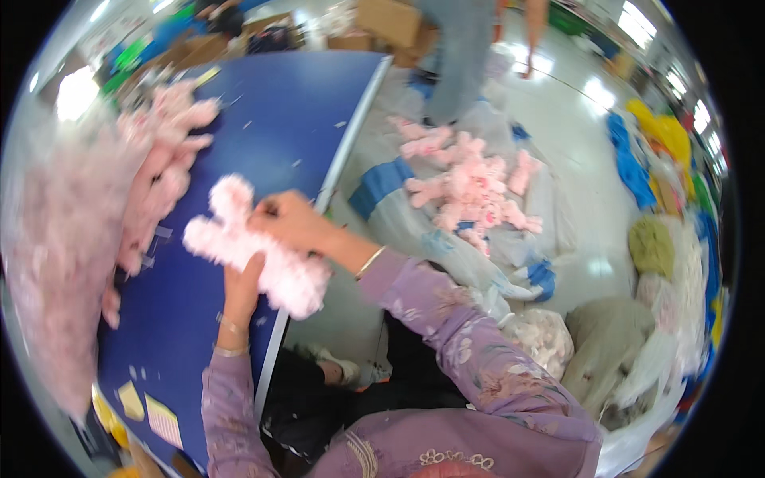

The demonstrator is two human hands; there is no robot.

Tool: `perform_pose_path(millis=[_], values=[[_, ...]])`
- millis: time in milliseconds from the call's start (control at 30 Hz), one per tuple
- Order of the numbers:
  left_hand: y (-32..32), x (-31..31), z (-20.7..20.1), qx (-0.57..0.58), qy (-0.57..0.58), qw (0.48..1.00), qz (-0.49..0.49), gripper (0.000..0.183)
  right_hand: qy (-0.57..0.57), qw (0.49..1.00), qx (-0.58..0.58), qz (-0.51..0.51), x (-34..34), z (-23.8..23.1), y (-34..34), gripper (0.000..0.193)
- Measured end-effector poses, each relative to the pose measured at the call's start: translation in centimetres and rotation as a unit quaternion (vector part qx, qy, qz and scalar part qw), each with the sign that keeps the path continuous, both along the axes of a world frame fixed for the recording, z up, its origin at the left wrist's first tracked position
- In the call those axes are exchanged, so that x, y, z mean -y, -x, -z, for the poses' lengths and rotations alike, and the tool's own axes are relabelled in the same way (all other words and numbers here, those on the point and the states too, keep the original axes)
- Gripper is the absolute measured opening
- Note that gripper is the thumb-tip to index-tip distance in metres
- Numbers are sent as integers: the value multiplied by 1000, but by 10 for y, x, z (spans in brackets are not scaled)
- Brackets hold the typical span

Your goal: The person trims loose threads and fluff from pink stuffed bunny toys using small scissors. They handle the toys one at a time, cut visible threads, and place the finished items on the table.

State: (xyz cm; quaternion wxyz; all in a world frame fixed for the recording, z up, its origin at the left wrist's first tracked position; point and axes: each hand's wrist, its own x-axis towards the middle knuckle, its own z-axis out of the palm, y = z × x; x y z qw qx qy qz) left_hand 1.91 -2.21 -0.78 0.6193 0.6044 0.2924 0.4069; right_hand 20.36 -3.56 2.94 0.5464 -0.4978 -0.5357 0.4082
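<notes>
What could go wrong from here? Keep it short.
1. Drop: the pink plush toy overlaps the table edge in this view, so if the left hand slackens, it might fall floorward.
2. Trampling: the pink plush pile lies on plastic sheeting at floor level, near a standing person's leg; toys could get stepped on.
3. Slipping: that loose, crumpled sheeting may slide underfoot.

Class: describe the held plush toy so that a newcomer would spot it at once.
Find the blue table; near its white right-hand edge, the person's left hand grips a fluffy pink plush toy, the right hand over it. Similar pink toys lie on the table's left side and on pale sheeting over the floor; only this one is in hand.
</notes>
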Motion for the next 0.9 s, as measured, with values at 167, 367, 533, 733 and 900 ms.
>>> perform_pose_path(millis=[167, 367, 533, 733, 900], values=[[-12, 0, -5, -40, -12, 999, 5, 36, 40, 998, 0, 56, 10, -11, -14, 26], [-7, 2, -14, 51, 69, 996, -9, 36, 80, 997, 2, 14, 6, -10, -26, 34], [-11, -7, -3, 172, 99, 979, -42, 34, 94, 989, 59, -100, 10, -1, -31, 31], [-6, -14, -11, 190, 228, 954, -44, 40, 114, 984, 60, -121, 10, 6, -22, 27], [-7, -19, -3, 252, 211, 938, -107, 37, 132, 975, 43, -172, 14, 0, -17, 24]])
